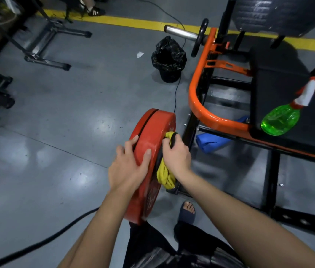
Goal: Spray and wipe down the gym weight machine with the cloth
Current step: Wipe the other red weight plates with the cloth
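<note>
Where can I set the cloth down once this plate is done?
Bare seat pad beyond the spray bottle, inside the orange frame. Open grey floor left of the red plates, short of the black stands. Crowded right of the plates: black bars and blue roll.

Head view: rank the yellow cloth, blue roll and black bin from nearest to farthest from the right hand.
1. yellow cloth, gripped in the right hand.
2. blue roll, low, just to its right.
3. black bin, far ahead on the floor.
</note>
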A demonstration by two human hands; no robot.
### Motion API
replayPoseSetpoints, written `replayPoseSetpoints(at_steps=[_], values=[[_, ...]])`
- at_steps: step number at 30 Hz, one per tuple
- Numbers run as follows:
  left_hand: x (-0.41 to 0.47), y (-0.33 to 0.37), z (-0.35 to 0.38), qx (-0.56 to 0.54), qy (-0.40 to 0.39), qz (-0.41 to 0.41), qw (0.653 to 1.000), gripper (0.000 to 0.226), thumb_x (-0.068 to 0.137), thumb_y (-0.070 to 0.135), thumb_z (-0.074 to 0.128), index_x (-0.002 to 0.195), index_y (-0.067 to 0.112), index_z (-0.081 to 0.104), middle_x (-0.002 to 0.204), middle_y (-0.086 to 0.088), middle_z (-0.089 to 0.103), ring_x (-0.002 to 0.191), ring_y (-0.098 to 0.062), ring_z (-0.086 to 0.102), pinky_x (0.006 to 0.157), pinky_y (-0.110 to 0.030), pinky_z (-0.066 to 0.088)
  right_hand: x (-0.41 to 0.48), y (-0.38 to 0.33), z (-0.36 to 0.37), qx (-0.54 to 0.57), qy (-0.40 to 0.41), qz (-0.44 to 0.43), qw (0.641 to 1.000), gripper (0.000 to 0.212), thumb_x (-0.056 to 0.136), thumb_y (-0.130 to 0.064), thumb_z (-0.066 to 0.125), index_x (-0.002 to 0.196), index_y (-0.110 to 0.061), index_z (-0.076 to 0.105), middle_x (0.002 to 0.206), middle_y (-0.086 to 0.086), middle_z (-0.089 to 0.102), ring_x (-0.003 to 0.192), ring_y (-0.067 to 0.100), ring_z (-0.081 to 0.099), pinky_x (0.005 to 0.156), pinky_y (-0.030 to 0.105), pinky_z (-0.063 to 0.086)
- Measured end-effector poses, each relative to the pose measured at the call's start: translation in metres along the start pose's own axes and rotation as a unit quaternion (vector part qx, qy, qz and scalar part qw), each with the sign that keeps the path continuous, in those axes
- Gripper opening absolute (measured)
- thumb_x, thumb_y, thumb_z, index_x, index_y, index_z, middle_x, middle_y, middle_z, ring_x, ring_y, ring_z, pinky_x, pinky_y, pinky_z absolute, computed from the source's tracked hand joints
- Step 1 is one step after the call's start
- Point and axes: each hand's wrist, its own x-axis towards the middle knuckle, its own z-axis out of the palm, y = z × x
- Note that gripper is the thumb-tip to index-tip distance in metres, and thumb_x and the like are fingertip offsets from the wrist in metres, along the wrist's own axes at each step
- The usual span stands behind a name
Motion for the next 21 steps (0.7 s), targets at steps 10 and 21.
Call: replayPoseSetpoints(at_steps=[10, 21], values=[[0.098, 0.087, 0.018, 0.074, -0.06, -0.059, 0.994, 0.077, 0.095, 0.071, 0.037, 0.154, 0.021, 0.032, 0.145, -0.017, 0.045, 0.133, -0.039, 0.047, 0.099, -0.05, 0.041, -0.004, 0.005, -0.006, 0.001, -0.026, -0.027, 0.999, 0.028, 0.103, -0.042, 0.042, 0.11, -0.017, 0.051, 0.093, 0.013, 0.067, 0.094, 0.041, 0.063, 0.081, 0.046, 0.049], [0.088, 0.069, 0.004, 0.128, -0.099, 0.002, 0.987, 0.08, 0.084, 0.083, 0.041, 0.155, 0.048, 0.03, 0.136, -0.013, 0.053, 0.122, -0.039, 0.057, 0.097, -0.041, 0.045, -0.005, 0.011, -0.007, -0.008, -0.038, -0.045, 0.998, 0.028, 0.106, -0.041, 0.038, 0.105, -0.015, 0.049, 0.088, 0.01, 0.066, 0.087, 0.038, 0.064, 0.081, 0.051, 0.051]])
